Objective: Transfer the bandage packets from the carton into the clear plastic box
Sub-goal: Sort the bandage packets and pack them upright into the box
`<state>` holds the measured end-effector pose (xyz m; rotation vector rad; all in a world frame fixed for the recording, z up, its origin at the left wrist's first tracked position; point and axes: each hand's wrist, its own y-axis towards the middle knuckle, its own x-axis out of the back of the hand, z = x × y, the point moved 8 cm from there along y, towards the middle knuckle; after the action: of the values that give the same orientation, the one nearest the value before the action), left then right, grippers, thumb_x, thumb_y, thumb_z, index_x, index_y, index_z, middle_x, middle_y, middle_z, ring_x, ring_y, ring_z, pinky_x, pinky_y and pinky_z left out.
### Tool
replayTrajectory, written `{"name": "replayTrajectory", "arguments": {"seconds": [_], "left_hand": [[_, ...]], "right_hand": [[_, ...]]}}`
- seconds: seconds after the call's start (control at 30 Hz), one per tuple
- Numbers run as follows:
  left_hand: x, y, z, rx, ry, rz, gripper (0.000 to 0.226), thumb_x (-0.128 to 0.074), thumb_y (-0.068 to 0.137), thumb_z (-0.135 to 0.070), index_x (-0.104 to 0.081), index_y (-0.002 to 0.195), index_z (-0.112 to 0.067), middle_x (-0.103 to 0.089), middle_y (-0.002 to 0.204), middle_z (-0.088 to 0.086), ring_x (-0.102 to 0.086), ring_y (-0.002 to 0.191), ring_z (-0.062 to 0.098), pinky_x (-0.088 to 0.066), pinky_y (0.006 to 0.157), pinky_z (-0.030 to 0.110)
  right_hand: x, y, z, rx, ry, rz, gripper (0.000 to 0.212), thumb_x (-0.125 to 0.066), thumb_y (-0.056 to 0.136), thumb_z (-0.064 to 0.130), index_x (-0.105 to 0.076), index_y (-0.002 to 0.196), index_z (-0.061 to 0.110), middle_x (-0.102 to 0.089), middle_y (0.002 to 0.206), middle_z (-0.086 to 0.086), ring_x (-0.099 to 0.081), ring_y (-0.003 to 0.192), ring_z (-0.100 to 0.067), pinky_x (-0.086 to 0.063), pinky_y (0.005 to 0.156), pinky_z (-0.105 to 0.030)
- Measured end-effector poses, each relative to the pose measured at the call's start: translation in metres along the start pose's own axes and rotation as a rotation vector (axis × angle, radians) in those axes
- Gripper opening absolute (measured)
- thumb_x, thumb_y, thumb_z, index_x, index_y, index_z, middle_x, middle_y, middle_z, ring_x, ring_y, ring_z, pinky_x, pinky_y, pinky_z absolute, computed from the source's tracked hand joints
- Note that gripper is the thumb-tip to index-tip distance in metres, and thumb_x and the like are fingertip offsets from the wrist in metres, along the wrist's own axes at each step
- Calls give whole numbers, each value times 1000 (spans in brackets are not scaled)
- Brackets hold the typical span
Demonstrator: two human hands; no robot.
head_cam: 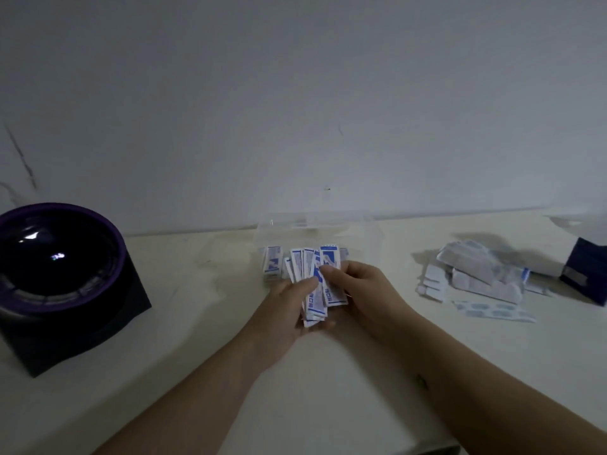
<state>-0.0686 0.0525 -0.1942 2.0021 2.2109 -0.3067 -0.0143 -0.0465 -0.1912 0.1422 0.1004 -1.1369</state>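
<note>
Both hands — left hand, right hand — grip fanned bandage packets.

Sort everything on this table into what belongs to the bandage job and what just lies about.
For the job: bandage packets held in the left hand and right hand; clear box behind them; loose pile of packets to the right; dark blue carton at the right edge.
Lying about: black bowl with a purple rim, on the left.

Plain indoor room: bare white wall, cream tabletop
</note>
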Motion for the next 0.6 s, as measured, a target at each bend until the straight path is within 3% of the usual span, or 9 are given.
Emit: {"name": "replayTrajectory", "arguments": {"seconds": [0.07,0.13,0.2,0.37,0.6], "left_hand": [[5,5,2,-26,69,-57,18,-50,95,-11,-64,103,-20,-73,90,6,-69,80,19,-57,64,31],[10,9,2,-85,201,-120,16,-55,93,-15,-67,97,-25,-74,91,3,-70,87,20,-56,83,40],[11,8,-1,-125,222,-150,18,-58,91,-12,-67,95,-27,-74,95,3,-70,92,22,-51,93,45],[7,7,-5,-174,195,-198,16,-52,95,-24,-68,92,-24,-74,95,3,-70,91,19,-51,94,44],[8,8,-11,-247,229,-205,15,-54,94,-22,-68,98,-24,-74,96,4,-70,91,18,-53,90,39]], "right_hand": [[3,1,-1,22,29,-20,28,-65,86,21,-64,86,-7,-67,92,-30,-63,84,-39,-47,88,-55],[2,2,-3,40,-23,-20,25,-56,93,22,-70,95,1,-71,97,-20,-67,92,-36,-51,91,-50],[-2,1,-3,74,-116,2,29,-50,96,27,-71,98,8,-73,98,-12,-68,95,-30,-51,93,-46],[-7,-1,-2,103,-127,16,32,-44,99,25,-67,103,3,-72,98,-15,-69,92,-28,-54,86,-38],[-14,-4,-2,111,-38,76,32,-43,99,28,-67,105,7,-72,99,-12,-68,93,-23,-53,86,-34]]}}
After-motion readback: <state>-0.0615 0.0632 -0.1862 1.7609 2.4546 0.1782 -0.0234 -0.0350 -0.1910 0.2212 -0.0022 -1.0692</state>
